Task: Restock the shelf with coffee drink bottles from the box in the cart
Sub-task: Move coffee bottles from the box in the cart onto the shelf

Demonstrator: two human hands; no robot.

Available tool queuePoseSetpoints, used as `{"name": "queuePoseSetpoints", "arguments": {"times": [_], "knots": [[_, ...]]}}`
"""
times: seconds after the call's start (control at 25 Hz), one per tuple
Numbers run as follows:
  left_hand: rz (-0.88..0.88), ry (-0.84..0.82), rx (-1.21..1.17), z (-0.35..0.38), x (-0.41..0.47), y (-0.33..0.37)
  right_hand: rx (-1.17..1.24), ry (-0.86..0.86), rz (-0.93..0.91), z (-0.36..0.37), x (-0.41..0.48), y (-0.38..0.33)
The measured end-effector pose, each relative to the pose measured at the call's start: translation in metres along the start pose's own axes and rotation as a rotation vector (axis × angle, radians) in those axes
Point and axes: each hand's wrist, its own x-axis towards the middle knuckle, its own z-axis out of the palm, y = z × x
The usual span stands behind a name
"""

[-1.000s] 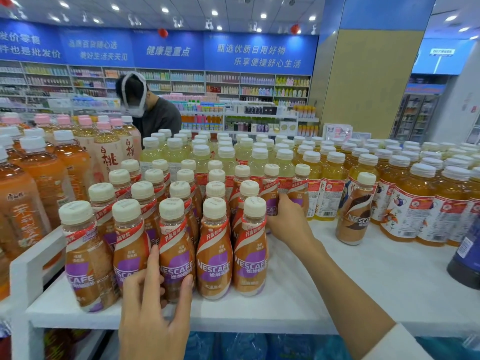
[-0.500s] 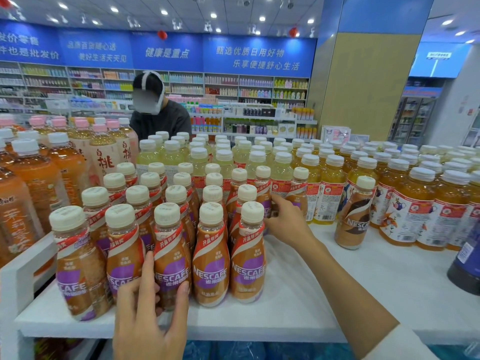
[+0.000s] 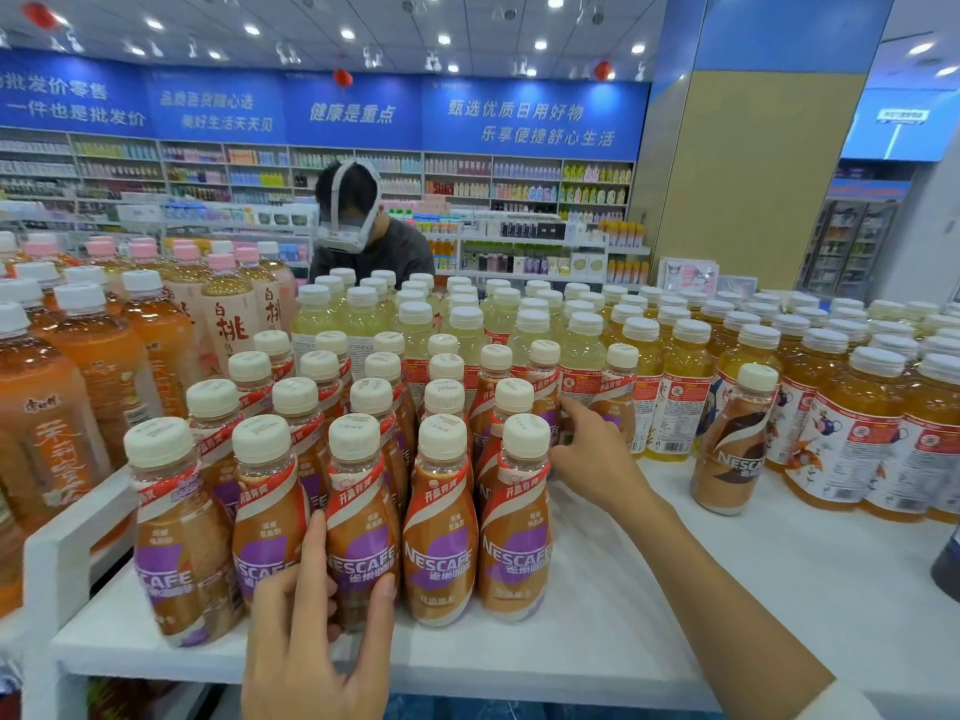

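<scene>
White-capped brown coffee drink bottles (image 3: 441, 537) with purple and red labels stand upright in a tight block, five across at the front and several rows deep, on a white shelf (image 3: 675, 589). At the front of the block, the left hand (image 3: 317, 631) grips the middle bottle of the front row (image 3: 358, 537) low on its label, with the forefinger laid up its left side and the thumb pressed against its right. On the right flank of the block, the right hand (image 3: 592, 454) reaches in beside the third row, its fingers bent against the bottles there; whether they close round one cannot be told. To the right of the block, well apart from it, a single coffee bottle (image 3: 735, 444) with a darker label stands alone, just in front of rows of yellow tea bottles (image 3: 841, 423). Left of the block stand larger orange tea bottles (image 3: 62, 407). Behind the block are pale green drinks (image 3: 467, 324) and, behind and to the left, pink-capped peach bottles (image 3: 228, 314). Farther behind the block, a person (image 3: 363, 236) in a dark top wears a white headset.
</scene>
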Motion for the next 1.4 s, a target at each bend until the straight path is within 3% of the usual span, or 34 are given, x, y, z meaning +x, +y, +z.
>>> {"name": "queuePoseSetpoints", "arguments": {"times": [0.28,0.64,0.96,1.08,1.24,1.28,1.4], "knots": [[-0.017,0.014,0.003,0.000,-0.001,-0.002,-0.040,0.044,-0.044,-0.006,-0.025,0.004],[-0.033,0.016,-0.004,-0.002,-0.003,0.003,0.163,0.023,0.001,-0.021,-0.088,0.019],[-0.047,0.000,-0.006,-0.004,-0.004,0.005,0.180,-0.009,-0.039,-0.021,-0.103,0.017],[-0.050,0.014,-0.016,-0.005,-0.004,0.006,0.152,-0.060,-0.046,-0.024,-0.104,0.016],[-0.062,0.009,-0.019,-0.004,-0.003,0.008,0.157,-0.249,-0.025,-0.049,-0.102,0.017],[-0.066,0.008,-0.023,-0.005,-0.003,0.008,0.191,-0.192,-0.024,-0.059,-0.094,0.019],[-0.069,-0.003,-0.030,-0.006,-0.003,0.008,0.240,0.256,0.111,-0.085,-0.053,0.026]]}}
